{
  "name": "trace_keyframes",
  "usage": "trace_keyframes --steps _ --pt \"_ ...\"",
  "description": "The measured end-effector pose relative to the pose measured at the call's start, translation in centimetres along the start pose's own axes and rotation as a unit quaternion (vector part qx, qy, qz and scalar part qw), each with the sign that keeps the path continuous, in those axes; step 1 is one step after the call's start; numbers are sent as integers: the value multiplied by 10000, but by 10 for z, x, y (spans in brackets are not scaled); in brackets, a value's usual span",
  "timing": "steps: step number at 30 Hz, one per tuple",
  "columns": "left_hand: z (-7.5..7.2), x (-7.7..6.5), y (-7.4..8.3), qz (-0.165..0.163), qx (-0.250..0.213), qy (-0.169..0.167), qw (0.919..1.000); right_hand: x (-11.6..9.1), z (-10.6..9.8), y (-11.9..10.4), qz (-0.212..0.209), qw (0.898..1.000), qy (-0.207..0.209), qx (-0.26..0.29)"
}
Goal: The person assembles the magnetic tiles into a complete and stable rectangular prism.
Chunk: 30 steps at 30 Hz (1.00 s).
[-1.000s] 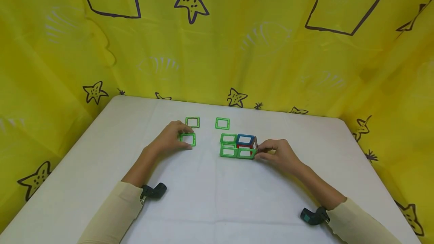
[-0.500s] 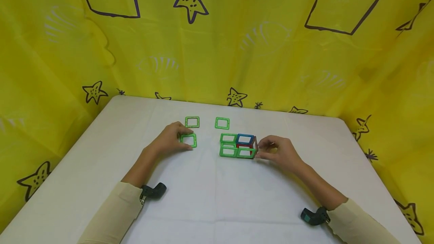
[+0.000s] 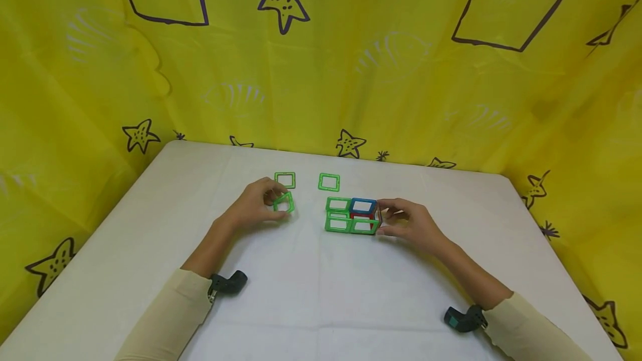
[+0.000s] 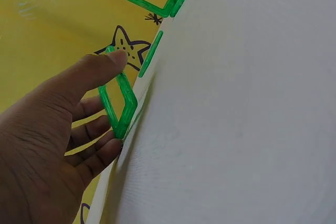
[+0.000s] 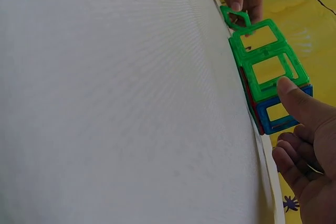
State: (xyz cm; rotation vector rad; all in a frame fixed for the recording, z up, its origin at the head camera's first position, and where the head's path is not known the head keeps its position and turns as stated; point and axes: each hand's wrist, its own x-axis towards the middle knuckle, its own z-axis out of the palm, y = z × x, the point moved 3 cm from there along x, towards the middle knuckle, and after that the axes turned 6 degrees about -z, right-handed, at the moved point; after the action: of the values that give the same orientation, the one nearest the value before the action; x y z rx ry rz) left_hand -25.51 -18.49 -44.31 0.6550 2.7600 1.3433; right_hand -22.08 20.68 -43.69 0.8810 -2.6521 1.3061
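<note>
The left hand [image 3: 258, 203] pinches a green square frame [image 4: 127, 113] between the thumb on one edge and the fingers on the opposite edge, spread about as wide as the piece; the frame is tilted, and whether its lowest corner touches the desk [image 3: 251, 305] I cannot tell. Well to its right, a small box-like structure [image 3: 351, 226] stands on the desk, with green frames along its near side and left part, a blue frame [image 3: 363, 213] on top at the far right, and a red piece [image 3: 362, 216] showing inside. The right hand [image 3: 413, 224] holds the right end of this structure, fingers partly open: the thumb is at the near corner and a finger at the far one, while the others curl loosely. On the far part of the desk lie two more green frames, a left one [image 3: 285, 187] just beyond the left hand and a right one [image 3: 329, 189] beyond the structure. A yellow curtain [image 3: 321, 71] with starfish drawings hangs behind the desk's far edge.
</note>
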Motion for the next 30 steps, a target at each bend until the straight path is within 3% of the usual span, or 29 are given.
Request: trace_keyframes --steps 15,30 --pt "9 5 16 600 -567 -17 9966 1 5 5 220 9989 -108 409" --pt "16 5 19 562 -435 -156 9974 0 8 9 435 9954 -48 846"
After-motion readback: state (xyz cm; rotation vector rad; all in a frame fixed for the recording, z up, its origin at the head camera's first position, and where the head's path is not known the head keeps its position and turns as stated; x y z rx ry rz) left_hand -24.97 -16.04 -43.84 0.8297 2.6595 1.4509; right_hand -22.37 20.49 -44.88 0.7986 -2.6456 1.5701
